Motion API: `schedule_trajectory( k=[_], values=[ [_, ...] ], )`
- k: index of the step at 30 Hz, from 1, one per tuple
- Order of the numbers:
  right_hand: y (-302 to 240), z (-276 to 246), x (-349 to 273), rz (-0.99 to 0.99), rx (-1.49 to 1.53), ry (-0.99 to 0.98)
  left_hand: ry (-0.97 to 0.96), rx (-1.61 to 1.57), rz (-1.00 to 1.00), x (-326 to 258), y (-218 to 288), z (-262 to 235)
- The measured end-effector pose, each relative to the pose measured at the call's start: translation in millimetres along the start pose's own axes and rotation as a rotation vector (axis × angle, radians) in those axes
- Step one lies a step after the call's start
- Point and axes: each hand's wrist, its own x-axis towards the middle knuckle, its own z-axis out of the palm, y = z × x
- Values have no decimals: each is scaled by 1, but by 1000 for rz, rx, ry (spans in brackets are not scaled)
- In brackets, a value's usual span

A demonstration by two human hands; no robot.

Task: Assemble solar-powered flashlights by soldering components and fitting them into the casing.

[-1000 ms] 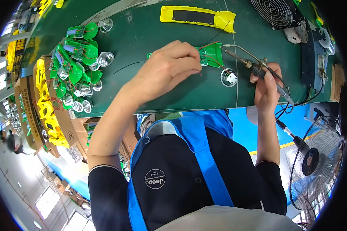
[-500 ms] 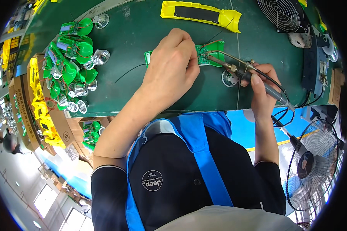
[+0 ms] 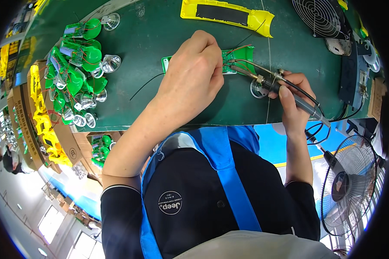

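On the green bench lies a green plastic housing point(image 3: 247, 53) with a small circuit board point(image 3: 226, 57) inside and thin red and black wires. My left hand point(image 3: 193, 69) rests over the housing's middle, its fingers closed and curled down by the board; what they pinch is hidden beneath the hand. In my right hand point(image 3: 294, 101) is a soldering iron point(image 3: 306, 105) with a grey handle and a thin metal feed tube alongside. Its tip and the tube's end meet at the board, just right of my left fingers. A silvery round reflector point(image 3: 258, 89) sits below the iron.
Several green housings with reflectors point(image 3: 80, 64) are clustered at the left. A yellow casing point(image 3: 224, 15) lies at the far side. To the right stand a round-grilled fan point(image 3: 317, 17) and a dark box-shaped unit point(image 3: 352, 82). Yellow parts point(image 3: 43, 116) line a carton beside the bench.
The view has shifted slightly. Both hands stay at the housing, and the iron's tip remains at the board with little visible movement.
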Motion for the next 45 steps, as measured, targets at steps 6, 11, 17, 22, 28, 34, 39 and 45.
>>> schedule_trajectory(
  k=[6,11,17,22,28,34,39,45],
  values=[
    [5,-2,-2,-66,-25,2,-21,5,-9,2,1,-1],
    [3,1,-2,-10,173,93,-38,5,-17,2,1,-2],
    [1,-1,0,-45,155,87,-61,21,-19,5,3,-5],
    [-3,-3,7,-99,172,118,-98,34,-35,7,3,-6],
    [-11,-13,21,-245,128,133,-358,-102,-92,5,-5,-33],
    [-13,7,60,-451,22,120,-150,-294,-42,49,-6,10],
    [-5,28,93,-519,-3,47,-72,-473,-93,36,-11,0],
    [16,24,87,-567,-245,-123,10,-545,-253,11,-33,-21]
  ],
)
